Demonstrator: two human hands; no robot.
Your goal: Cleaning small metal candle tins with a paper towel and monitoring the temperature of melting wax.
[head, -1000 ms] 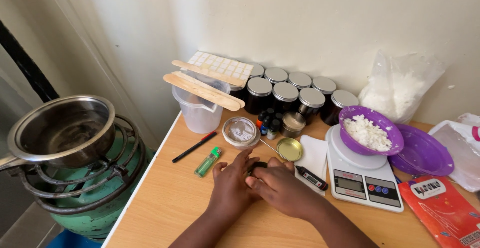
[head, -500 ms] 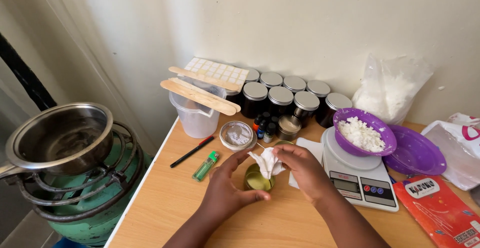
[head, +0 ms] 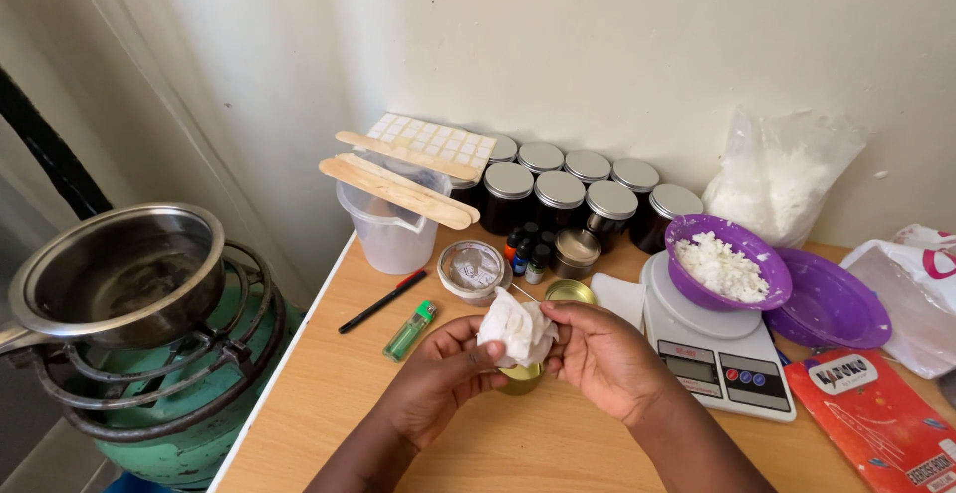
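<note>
Over the wooden table (head: 329, 393), my left hand (head: 438, 378) holds a small gold tin (head: 520, 379) from below. My right hand (head: 602, 359) pinches a crumpled white tissue (head: 516, 329) that sits on top of the tin and hides its opening. A second gold tin or lid (head: 570, 292) lies just behind my hands. Near my left hand lie a green lighter (head: 411, 330) and a black pen (head: 381, 301).
A digital scale (head: 722, 359) carries a purple bowl of white wax flakes (head: 727, 264). Dark jars with silver lids (head: 558, 194), a plastic jug with wooden sticks (head: 393, 219), small bottles (head: 528, 252), a purple lid (head: 832, 304) and bags stand behind. A pot on a gas burner (head: 119, 274) sits left.
My hands have risen from the table with the gold tin. The white tissue, absent a second ago, is now pressed onto the tin by my right hand.
</note>
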